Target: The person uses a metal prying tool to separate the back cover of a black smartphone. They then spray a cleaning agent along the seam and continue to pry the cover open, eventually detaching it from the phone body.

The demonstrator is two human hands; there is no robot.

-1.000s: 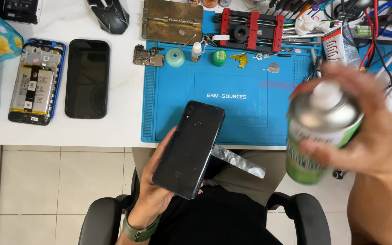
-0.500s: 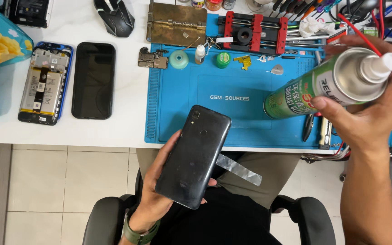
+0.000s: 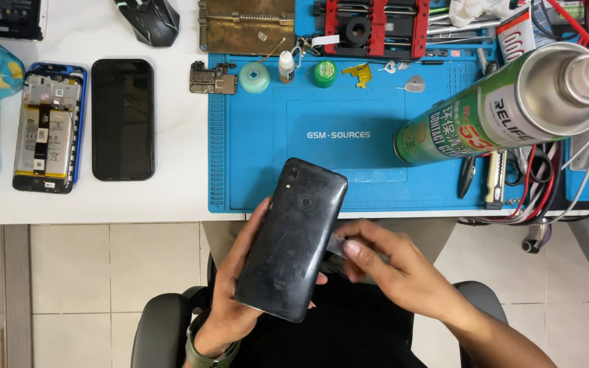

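A: Bright, even light from overhead across the white desk [image 3: 172, 184]; shadows are short and soft.

B: Dull sheen on the black phone back [image 3: 293, 238], a highlight along the spray can [image 3: 492, 109].

A: The can's nozzle end is soft and looms large near the lens. The middle is crisp.

Black phone [image 3: 293, 238], blue mat [image 3: 349, 129]

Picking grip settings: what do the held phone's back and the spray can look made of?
Phone back: dark glossy shell with soft reflections, probably plastic, possibly glass. Spray can: looks like metal, with a bare silvery shoulder, printed green-and-white body and a white, likely plastic nozzle.
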